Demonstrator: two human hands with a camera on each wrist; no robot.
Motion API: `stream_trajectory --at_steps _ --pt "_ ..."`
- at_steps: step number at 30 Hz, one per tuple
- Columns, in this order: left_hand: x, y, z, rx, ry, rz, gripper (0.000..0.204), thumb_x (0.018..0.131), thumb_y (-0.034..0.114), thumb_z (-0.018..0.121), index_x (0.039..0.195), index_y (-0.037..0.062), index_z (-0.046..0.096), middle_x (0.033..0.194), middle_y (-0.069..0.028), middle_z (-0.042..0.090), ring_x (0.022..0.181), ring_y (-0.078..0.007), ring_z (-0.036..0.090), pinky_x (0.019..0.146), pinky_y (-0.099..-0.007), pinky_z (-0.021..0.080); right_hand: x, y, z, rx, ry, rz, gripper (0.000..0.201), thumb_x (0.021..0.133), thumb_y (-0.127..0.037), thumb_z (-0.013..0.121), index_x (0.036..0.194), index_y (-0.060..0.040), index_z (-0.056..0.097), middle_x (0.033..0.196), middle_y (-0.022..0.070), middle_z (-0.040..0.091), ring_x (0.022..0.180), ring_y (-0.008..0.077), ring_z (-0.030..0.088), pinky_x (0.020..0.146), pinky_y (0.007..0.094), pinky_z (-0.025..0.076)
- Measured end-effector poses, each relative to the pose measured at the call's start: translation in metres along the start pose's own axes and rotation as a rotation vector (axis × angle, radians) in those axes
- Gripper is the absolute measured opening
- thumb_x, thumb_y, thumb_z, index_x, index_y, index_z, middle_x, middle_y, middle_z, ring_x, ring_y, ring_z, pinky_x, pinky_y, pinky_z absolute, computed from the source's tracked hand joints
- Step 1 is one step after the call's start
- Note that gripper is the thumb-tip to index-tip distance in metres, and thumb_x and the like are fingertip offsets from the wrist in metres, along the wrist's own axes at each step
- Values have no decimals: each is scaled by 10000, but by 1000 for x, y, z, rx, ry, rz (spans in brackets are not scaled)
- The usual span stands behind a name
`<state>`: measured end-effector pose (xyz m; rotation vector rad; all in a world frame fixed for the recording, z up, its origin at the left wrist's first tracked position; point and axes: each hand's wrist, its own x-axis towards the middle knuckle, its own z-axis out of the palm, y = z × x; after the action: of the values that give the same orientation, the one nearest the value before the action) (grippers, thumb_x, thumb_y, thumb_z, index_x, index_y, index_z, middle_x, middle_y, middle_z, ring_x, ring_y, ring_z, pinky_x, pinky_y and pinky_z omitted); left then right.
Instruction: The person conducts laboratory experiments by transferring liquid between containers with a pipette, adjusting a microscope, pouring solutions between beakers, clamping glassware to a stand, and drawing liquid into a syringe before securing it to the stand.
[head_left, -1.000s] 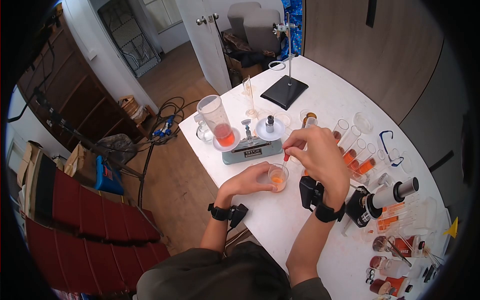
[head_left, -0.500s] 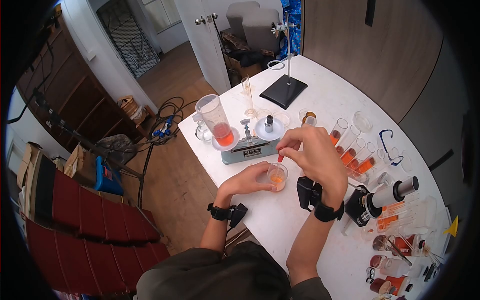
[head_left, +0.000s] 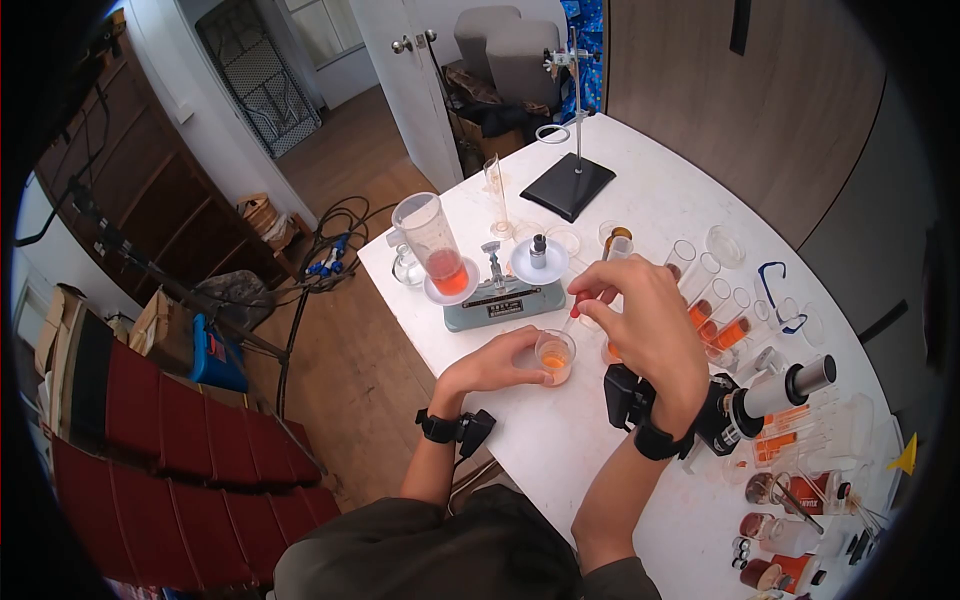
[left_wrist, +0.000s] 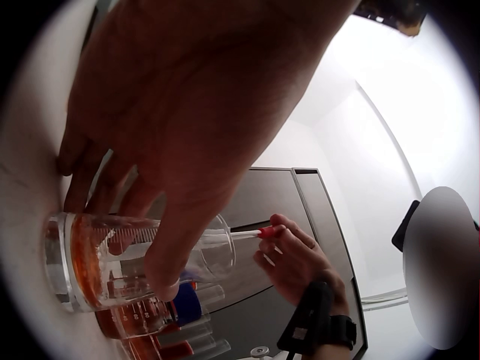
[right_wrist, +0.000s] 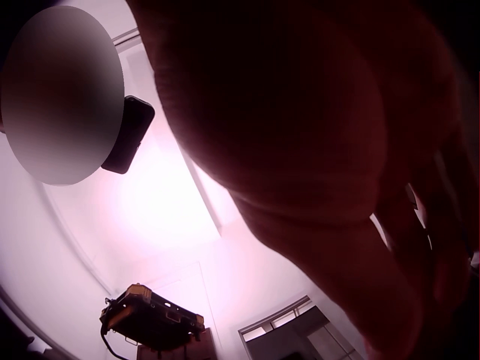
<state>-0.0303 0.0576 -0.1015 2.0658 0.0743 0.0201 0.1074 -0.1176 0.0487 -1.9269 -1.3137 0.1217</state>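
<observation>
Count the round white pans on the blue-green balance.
2: one round white pan under the tall clear beaker of red liquid, the other pan under the small metal weight.

From above the beaker (head_left: 556,370), the head view looks steeply down, the table (head_left: 520,420) spreading all around it. The left wrist camera (head_left: 476,430) is low and close to the beaker, facing across it to the right hand (head_left: 650,325) and the ceiling (left_wrist: 337,131). Near the beaker too, the right wrist camera (head_left: 628,395) peers up past that looming hand. Head and left wrist share beaker and both hands; the wrist views share the ceiling
</observation>
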Motion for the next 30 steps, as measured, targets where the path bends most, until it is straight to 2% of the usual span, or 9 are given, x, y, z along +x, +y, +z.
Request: stream_trajectory --at_steps 2,4,7,10,16,20,26,30 --pt "0 1 -1 -4 8 9 664 850 336 799 1366 -8 561 1271 -169 618 1186 -288 594 1040 -366 455 0 1 0 -28 9 -39 145 833 -47 727 954 31 746 846 185 731 820 322 700 799 405 529" --pt "0 4 -2 8 -5 -20 663 848 342 801 1362 -5 566 1258 -165 624 1164 -284 604 1025 -365 460 2 1 -1 47 -107 19 140 826 -62 736 928 34 748 820 181 732 752 303 708 759 385 547" --pt "-1 1 1 -18 27 -6 661 844 351 804 1350 -6 573 1244 -160 630 1140 -273 610 1005 -361 465 3 -7 -5 80 -145 56 151 803 -87 762 890 36 751 777 170 727 719 278 709 728 363 556" --pt "0 -4 3 -31 29 -10 656 839 354 806 1340 -4 579 1234 -154 633 1128 -264 609 995 -357 467 6 -10 -4 39 -159 107 171 778 -120 787 850 31 755 746 158 722 709 261 706 712 360 548" --pt "0 -4 2 -13 26 -2 656 839 356 808 1330 -15 578 1221 -153 633 1117 -262 608 990 -357 468 10 -8 -1 0 -181 84 185 786 -154 787 815 26 755 727 159 714 686 264 698 675 356 527" --pt "0 -2 2 -29 19 2 660 840 355 807 1335 -14 575 1223 -156 632 1119 -262 608 990 -358 468 11 -8 -1 -4 -225 117 180 798 -148 781 825 27 754 725 162 712 689 266 699 675 354 526" --pt "-1 3 0 -2 18 -25 673 844 368 805 1350 -8 571 1241 -158 626 1139 -273 608 1004 -362 467 8 -3 0 32 -170 89 143 829 -105 756 856 36 751 764 175 722 697 279 704 701 376 536" --pt "-1 5 -1 15 8 -37 682 844 377 805 1354 -9 569 1253 -163 623 1155 -282 607 1011 -368 467 7 -1 2 30 -142 36 112 854 -65 714 890 35 750 834 181 729 787 297 705 773 390 538"
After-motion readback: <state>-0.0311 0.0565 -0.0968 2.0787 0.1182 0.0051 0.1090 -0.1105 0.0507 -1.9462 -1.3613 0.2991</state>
